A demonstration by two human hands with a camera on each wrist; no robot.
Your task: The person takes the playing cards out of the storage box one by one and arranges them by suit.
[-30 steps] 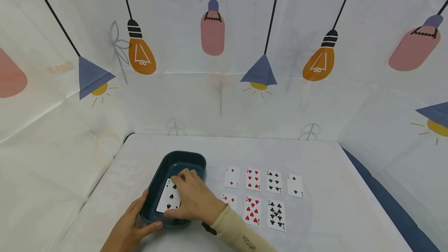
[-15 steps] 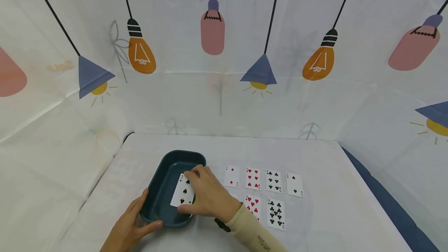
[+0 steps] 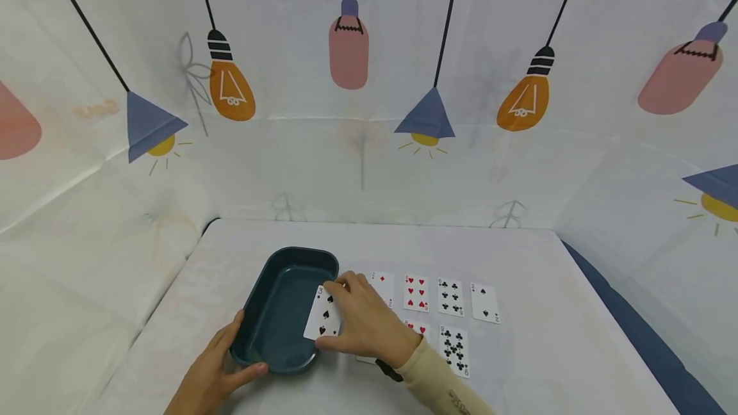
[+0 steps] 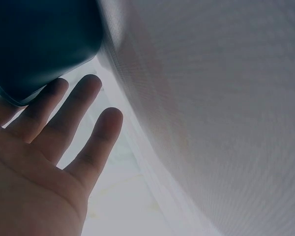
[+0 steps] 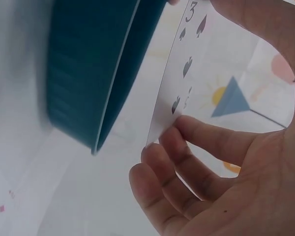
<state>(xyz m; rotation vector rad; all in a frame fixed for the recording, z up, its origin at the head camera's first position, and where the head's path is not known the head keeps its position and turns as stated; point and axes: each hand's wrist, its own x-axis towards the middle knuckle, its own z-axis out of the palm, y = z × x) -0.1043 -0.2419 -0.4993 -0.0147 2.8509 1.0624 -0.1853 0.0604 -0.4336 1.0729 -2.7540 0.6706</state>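
My right hand [image 3: 377, 325] pinches a three-of-spades playing card [image 3: 319, 319] between thumb and fingers, over the right rim of a dark teal tray [image 3: 282, 312]. In the right wrist view the card [image 5: 174, 83] stands on edge, apart from the tray wall [image 5: 88, 64]. My left hand [image 3: 210, 370] rests against the tray's near left corner, thumb on the near side. Its fingers [image 4: 83, 98] look extended in the left wrist view, some touching the tray's outer wall [image 4: 44, 44]. Nothing else lies in the tray.
Right of the tray lie face-up cards in two rows: two of diamonds [image 3: 383, 284], six of hearts [image 3: 416, 293], six of clubs [image 3: 450, 298], two of spades [image 3: 485, 303], and nine of clubs [image 3: 454, 348]. My right arm covers others. A printed fabric wall [image 3: 369, 146] stands behind the table.
My right hand has carried the three of spades rightward, from over the tray's middle to its right rim, now covering part of the laid-out cards. My left hand stays put.
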